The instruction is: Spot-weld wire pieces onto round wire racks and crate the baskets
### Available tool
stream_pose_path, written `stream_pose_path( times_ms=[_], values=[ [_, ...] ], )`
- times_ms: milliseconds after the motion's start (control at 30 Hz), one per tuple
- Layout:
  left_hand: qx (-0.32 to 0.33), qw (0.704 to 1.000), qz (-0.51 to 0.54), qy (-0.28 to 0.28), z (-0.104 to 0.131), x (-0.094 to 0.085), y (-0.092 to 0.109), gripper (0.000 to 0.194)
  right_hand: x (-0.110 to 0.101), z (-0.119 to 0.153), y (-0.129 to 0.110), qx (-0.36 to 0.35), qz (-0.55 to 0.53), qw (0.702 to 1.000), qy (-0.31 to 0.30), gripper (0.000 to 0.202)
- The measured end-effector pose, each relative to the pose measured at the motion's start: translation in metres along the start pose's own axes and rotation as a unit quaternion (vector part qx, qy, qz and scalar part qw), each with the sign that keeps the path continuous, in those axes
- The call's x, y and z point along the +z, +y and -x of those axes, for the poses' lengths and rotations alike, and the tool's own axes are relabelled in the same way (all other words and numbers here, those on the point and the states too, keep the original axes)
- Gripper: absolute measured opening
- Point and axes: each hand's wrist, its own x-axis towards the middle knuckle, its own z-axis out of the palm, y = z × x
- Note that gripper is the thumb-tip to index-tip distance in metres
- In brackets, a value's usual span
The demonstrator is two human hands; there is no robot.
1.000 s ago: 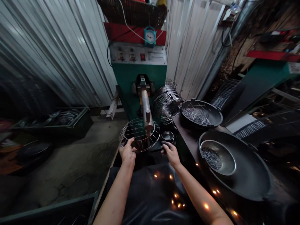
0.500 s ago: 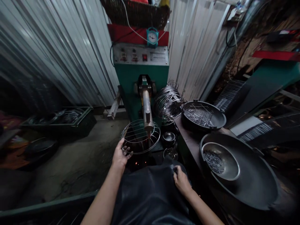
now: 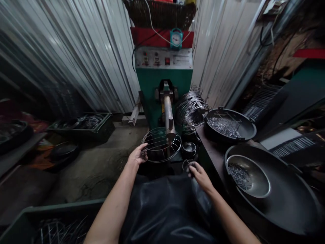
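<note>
A round wire rack (image 3: 158, 156) is under the metal arm (image 3: 168, 117) of a green machine (image 3: 165, 76). At its left rim is my left hand (image 3: 138, 155), fingers curled round the edge. My right hand (image 3: 199, 173) is right of the rack, above the dark apron (image 3: 162, 206), its fingers pinched together; what they hold, if anything, is too small to make out. Small metal bowls (image 3: 189, 147) stand just beyond it.
To the right, a large pan (image 3: 286, 200) holds a steel bowl (image 3: 261, 179) of wire pieces; a smaller pan (image 3: 247, 130) sits behind. Wire rings (image 3: 190, 110) hang beside the machine. Green crates (image 3: 101, 130) lie at left and lower left.
The view has shifted left, so the machine appears further right. My right hand has risen from the apron towards the small bowls. My left hand remains at the rack's rim.
</note>
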Motion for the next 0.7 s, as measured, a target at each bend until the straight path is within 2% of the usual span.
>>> stream_pose_path(
  times_ms=[67,133,267,367,500,700],
  values=[
    [-0.001,1.000,-0.002,0.009,0.003,-0.001,-0.002,0.032,0.024,-0.015,-0.021,-0.049,-0.054,0.997,0.009,0.028],
    [0.004,1.000,-0.002,0.010,0.005,0.000,-0.003,0.031,0.048,-0.031,-0.031,-0.089,-0.080,0.993,0.004,0.026],
    [0.037,0.999,0.023,0.006,0.009,0.004,-0.005,0.031,0.078,-0.053,-0.029,-0.130,-0.002,0.991,-0.016,0.018],
    [0.100,0.994,0.047,0.006,0.013,0.006,-0.011,0.033,0.082,-0.058,-0.022,-0.145,0.076,0.986,-0.015,0.012],
    [0.180,0.982,0.061,-0.007,0.020,0.010,-0.019,0.038,0.076,-0.058,-0.021,-0.120,0.083,0.989,-0.022,0.010],
    [0.174,0.983,0.060,0.001,0.022,0.016,-0.022,0.042,0.071,-0.058,-0.025,-0.118,0.075,0.990,-0.011,0.010]
  ],
)
